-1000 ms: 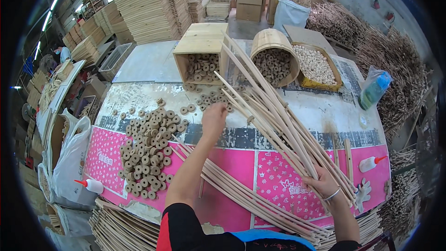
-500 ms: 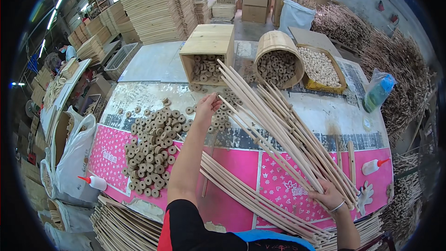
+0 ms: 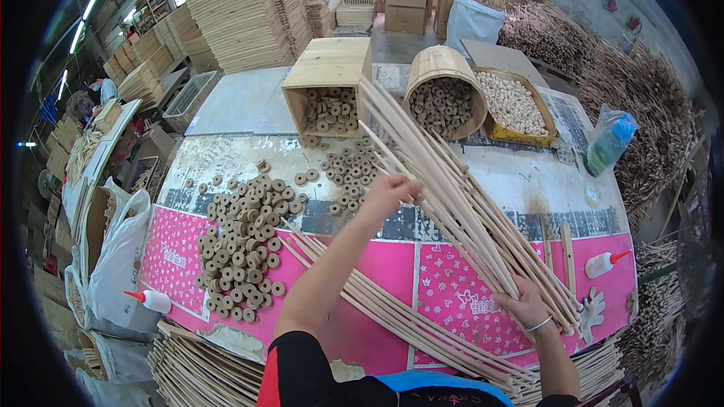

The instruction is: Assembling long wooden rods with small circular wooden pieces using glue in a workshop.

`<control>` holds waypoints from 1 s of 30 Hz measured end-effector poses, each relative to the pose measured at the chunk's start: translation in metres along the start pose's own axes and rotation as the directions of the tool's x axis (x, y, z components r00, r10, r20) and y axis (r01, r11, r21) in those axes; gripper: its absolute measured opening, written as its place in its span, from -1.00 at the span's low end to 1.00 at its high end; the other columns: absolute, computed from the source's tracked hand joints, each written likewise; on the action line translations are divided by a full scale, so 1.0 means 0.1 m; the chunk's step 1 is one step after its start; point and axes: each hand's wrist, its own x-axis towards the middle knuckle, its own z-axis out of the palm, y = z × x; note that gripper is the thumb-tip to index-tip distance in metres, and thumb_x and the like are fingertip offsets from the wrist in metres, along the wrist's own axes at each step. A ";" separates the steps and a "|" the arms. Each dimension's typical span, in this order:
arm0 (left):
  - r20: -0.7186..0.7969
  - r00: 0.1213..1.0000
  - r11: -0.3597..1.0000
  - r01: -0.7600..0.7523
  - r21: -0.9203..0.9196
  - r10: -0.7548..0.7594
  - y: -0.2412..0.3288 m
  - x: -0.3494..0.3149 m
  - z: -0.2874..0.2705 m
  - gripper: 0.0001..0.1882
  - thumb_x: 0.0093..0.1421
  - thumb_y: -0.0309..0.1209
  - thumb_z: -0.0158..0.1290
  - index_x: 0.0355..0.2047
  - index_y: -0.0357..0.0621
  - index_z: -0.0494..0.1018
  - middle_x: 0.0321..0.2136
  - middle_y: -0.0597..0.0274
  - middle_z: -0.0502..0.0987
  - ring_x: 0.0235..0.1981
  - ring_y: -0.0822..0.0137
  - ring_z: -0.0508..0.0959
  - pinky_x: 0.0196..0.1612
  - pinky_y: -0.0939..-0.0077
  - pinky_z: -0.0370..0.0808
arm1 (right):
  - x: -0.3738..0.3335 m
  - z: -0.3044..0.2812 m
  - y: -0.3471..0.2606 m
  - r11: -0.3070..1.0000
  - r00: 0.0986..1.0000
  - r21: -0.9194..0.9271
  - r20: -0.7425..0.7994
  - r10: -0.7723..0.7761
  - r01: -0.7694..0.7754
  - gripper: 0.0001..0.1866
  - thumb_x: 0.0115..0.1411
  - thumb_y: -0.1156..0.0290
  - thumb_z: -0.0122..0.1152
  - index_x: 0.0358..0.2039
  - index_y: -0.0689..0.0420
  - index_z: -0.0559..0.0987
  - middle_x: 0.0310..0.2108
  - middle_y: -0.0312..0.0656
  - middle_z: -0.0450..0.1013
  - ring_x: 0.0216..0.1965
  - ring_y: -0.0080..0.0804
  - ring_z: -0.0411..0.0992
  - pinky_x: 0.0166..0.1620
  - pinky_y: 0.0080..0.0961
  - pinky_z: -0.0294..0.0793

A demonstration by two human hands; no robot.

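My right hand (image 3: 526, 307) is closed round the lower ends of several long pale wooden rods (image 3: 437, 169), which slant up and away to the left, their far ends fanned and blurred. My left hand (image 3: 396, 193) is closed, its fingers pinched on one rod (image 3: 379, 145) some way below its far tip. Whether a ring sits inside those fingers is hidden. Left of my left forearm lies a heap of brown wooden rings (image 3: 241, 249). Past the hand, more loose rings (image 3: 348, 169) are scattered. Darker rods with rings on them (image 3: 520, 245) rest just right of the bundle.
A wooden box (image 3: 332, 56) and a wooden barrel (image 3: 445, 66), both on their sides, hold rings. Beside them stands a yellow tray (image 3: 554, 132) of pale beads. Loose rods (image 3: 407, 316) lie nearest me. Glue bottles (image 3: 157, 301) stand at both sides; a glove (image 3: 593, 315) lies right.
My left hand has moved from near a rod's far tip down and right along the rods. The bundle's far ends have shifted slightly; my right hand keeps its grip.
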 end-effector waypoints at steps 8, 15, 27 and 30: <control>-0.322 0.901 0.933 -0.341 -0.116 0.290 0.24 0.18 -0.36 -0.67 0.37 -0.26 0.06 0.02 -0.21 0.50 -0.27 0.35 0.60 -0.39 0.59 0.51 -0.39 0.69 0.41 | -0.07 -0.02 -0.05 0.996 0.995 0.038 0.058 0.079 -0.081 -0.73 0.21 0.49 0.31 -0.09 0.25 0.56 -0.44 -0.31 0.50 -0.45 -0.62 0.46 -0.40 -0.65 0.45; -0.380 0.848 0.925 -0.300 0.232 0.370 -0.11 0.33 -1.01 -0.73 0.27 -0.35 0.15 -0.05 -0.12 0.57 -0.32 0.31 0.64 -0.37 0.51 0.58 -0.38 0.56 0.50 | -0.10 -0.02 -0.07 0.999 0.998 0.014 -0.030 0.050 -0.050 -0.75 0.19 0.54 0.31 -0.10 0.24 0.57 -0.42 -0.33 0.51 -0.44 -0.65 0.46 -0.40 -0.70 0.45; 0.108 0.849 0.106 -0.189 0.976 0.518 -0.79 -0.07 -0.87 -0.65 0.02 -0.47 0.27 -0.14 0.11 0.60 -0.28 0.24 0.39 -0.31 0.15 0.55 -0.25 0.28 0.54 | -0.18 -0.12 0.18 0.998 0.997 -0.019 -0.052 0.057 -0.058 -0.67 0.18 0.52 0.32 -0.02 0.25 0.56 -0.39 -0.33 0.52 -0.44 -0.66 0.48 -0.43 -0.70 0.46; 0.154 0.857 0.024 -0.190 0.981 0.491 -0.80 0.00 -0.90 -0.75 0.07 -0.42 0.23 -0.19 0.06 0.61 -0.28 0.22 0.45 -0.26 0.23 0.56 -0.23 0.35 0.56 | -0.21 -0.11 0.19 0.999 0.997 -0.020 -0.057 0.047 -0.048 -0.68 0.19 0.50 0.32 -0.04 0.24 0.57 -0.40 -0.33 0.52 -0.46 -0.66 0.48 -0.43 -0.70 0.46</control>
